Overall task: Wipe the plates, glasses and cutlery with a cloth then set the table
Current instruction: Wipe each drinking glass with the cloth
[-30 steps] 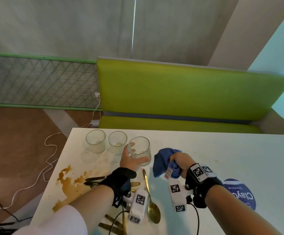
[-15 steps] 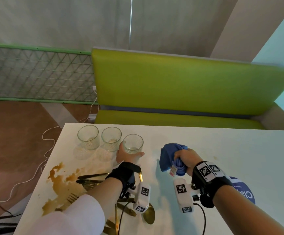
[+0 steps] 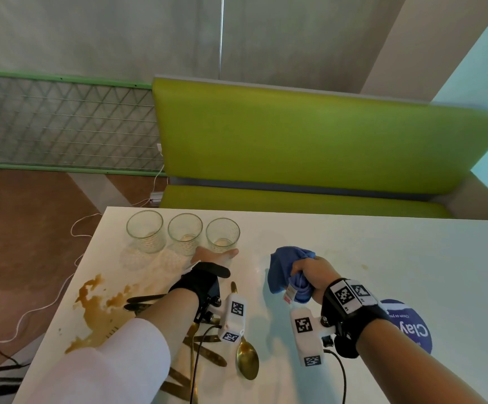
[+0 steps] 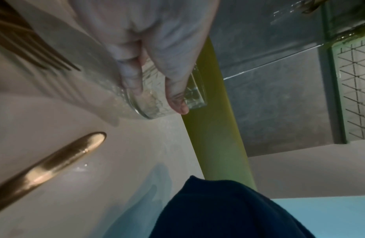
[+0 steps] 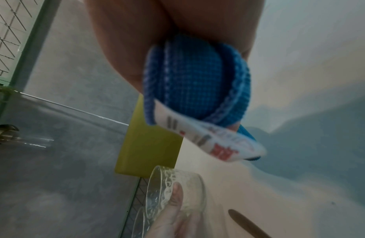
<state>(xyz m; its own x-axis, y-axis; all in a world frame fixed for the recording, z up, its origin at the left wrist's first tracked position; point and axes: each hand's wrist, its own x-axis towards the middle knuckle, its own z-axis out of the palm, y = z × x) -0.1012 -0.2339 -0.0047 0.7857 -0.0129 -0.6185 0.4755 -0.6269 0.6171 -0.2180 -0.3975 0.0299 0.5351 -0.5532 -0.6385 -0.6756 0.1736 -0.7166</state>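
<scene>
Three clear patterned glasses stand in a row near the far left edge of the white table [image 3: 353, 258]. My left hand [image 3: 213, 256] grips the rightmost glass [image 3: 223, 234] low on its side, thumb and fingers round it; the glass [image 4: 169, 99] stands on the table. The glass [image 5: 175, 190] also shows with my thumb on it in the right wrist view. My right hand [image 3: 309, 272] holds a bunched blue cloth [image 3: 283, 269] with a white label, just above the table, right of the glasses. The blue cloth [image 5: 196, 83] fills my fist. A gold spoon [image 3: 247, 361] lies between my wrists.
A brown spill [image 3: 97, 310] spreads over the table's left side. Gold and dark cutlery [image 3: 204, 354] lies under my left forearm. A blue round sticker [image 3: 411, 328] sits at the right. A green bench [image 3: 309, 141] runs behind the table; cables [image 3: 47, 304] trail on the floor.
My left hand has carried the glass away from me and set it down in line with the other two. The right hand with the cloth has hardly moved.
</scene>
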